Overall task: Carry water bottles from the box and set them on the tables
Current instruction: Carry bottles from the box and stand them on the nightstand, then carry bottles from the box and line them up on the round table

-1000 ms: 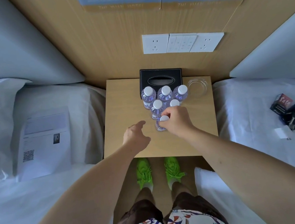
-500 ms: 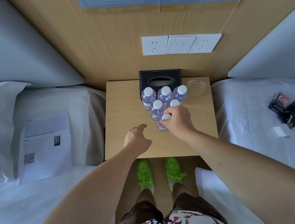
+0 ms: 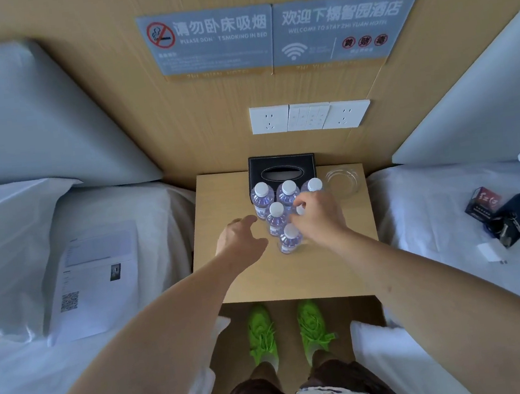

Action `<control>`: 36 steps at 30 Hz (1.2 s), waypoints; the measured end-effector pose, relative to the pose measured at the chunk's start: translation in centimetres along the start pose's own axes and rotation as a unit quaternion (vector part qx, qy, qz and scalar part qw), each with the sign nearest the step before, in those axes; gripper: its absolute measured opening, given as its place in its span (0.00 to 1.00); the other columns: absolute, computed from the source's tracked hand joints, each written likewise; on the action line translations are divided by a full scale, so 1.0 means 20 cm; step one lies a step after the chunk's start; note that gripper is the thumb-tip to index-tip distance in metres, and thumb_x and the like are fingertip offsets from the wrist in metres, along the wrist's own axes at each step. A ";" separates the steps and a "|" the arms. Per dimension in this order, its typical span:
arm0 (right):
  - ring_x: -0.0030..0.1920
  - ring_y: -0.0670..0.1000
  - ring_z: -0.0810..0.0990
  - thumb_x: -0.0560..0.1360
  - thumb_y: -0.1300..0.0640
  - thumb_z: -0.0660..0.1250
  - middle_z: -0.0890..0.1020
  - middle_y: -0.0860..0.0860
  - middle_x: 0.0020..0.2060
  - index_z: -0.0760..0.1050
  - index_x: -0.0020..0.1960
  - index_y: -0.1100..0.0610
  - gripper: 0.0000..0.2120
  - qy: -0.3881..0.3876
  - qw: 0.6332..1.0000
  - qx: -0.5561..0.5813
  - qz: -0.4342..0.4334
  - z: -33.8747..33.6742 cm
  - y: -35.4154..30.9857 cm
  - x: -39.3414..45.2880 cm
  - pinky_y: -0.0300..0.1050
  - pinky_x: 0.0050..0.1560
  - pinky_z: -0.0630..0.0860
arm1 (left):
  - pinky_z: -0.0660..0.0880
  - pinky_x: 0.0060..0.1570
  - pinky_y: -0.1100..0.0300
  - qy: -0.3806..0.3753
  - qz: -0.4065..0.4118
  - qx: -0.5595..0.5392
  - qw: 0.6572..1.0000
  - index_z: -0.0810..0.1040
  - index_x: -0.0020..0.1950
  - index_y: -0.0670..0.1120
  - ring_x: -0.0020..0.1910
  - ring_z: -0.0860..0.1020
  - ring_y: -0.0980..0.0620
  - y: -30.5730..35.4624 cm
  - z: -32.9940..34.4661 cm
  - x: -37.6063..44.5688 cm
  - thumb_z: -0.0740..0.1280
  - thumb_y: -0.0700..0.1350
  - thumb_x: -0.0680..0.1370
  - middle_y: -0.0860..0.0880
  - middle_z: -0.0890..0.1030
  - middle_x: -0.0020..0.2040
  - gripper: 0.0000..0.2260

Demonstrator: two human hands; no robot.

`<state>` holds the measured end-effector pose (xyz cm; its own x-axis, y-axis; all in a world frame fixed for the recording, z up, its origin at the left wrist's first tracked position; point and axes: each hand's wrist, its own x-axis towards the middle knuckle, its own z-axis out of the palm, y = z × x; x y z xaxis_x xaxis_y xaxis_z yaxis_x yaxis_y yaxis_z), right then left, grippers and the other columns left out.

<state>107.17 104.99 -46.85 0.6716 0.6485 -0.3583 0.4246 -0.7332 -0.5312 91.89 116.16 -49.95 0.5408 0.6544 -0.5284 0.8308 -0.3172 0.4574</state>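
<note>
Several clear water bottles with white caps stand in a tight triangle on the wooden bedside table (image 3: 293,277). The front bottle (image 3: 289,238) stands free at the tip of the triangle. My right hand (image 3: 320,214) reaches over the group, and its curled fingertips pinch the cap of the second-row right bottle (image 3: 300,210). Most of that bottle's body is hidden under the hand. My left hand (image 3: 241,239) hovers just left of the second-row left bottle (image 3: 277,216), fingers relaxed and holding nothing.
A black tissue box (image 3: 281,167) stands behind the bottles against the wall, with a glass ashtray (image 3: 343,181) to its right. Beds flank the table. A printed sheet (image 3: 96,280) lies on the left bed; a phone with keys (image 3: 517,221) on the right one.
My right hand left the front bottle's cap and moved back onto the second-row right bottle. The left hand drifted slightly forward. The view tilted up, showing more of the wall.
</note>
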 end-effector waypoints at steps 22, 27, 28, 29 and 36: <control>0.61 0.56 0.79 0.72 0.57 0.71 0.82 0.51 0.61 0.78 0.67 0.52 0.23 0.131 0.990 -0.051 0.009 -0.79 -0.15 -0.15 0.48 0.56 0.78 | 0.71 0.53 0.57 0.074 0.283 0.101 0.951 0.72 0.75 0.51 0.65 0.75 0.45 0.98 -0.59 -0.08 0.69 0.48 0.76 0.49 0.75 0.68 0.27; 0.58 0.60 0.77 0.71 0.57 0.67 0.78 0.54 0.52 0.76 0.63 0.51 0.20 0.186 0.974 -0.063 0.114 -0.78 -0.06 -0.41 0.50 0.53 0.77 | 0.74 0.57 0.54 0.019 0.374 0.148 0.915 0.72 0.75 0.52 0.67 0.74 0.45 1.10 -0.50 -0.17 0.69 0.48 0.76 0.48 0.75 0.69 0.26; 0.59 0.60 0.76 0.72 0.56 0.67 0.77 0.54 0.54 0.75 0.65 0.51 0.21 0.195 0.969 -0.058 0.139 -0.77 -0.03 -0.48 0.50 0.55 0.76 | 0.75 0.59 0.53 0.007 0.393 0.162 0.905 0.72 0.75 0.52 0.67 0.73 0.44 1.13 -0.47 -0.21 0.68 0.48 0.76 0.47 0.75 0.68 0.26; 0.61 0.60 0.74 0.73 0.54 0.68 0.76 0.55 0.57 0.73 0.68 0.50 0.23 0.205 0.963 -0.052 0.164 -0.76 0.02 -0.57 0.50 0.55 0.74 | 0.75 0.60 0.51 -0.001 0.411 0.170 0.896 0.73 0.74 0.52 0.67 0.73 0.43 1.16 -0.44 -0.25 0.68 0.47 0.76 0.47 0.76 0.68 0.25; 0.65 0.59 0.74 0.73 0.50 0.71 0.75 0.54 0.63 0.68 0.74 0.49 0.30 0.282 0.900 -0.009 0.331 -0.76 0.33 -1.31 0.51 0.58 0.73 | 0.74 0.61 0.51 -0.071 0.560 0.229 0.793 0.74 0.72 0.47 0.66 0.74 0.42 1.42 -0.05 -0.78 0.68 0.49 0.78 0.44 0.77 0.67 0.22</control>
<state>101.52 80.03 -29.28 0.9805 -0.1357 -0.1419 -0.1762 -0.9270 -0.3310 106.85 97.69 -28.00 0.9558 -0.2870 -0.0632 -0.2380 -0.8822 0.4063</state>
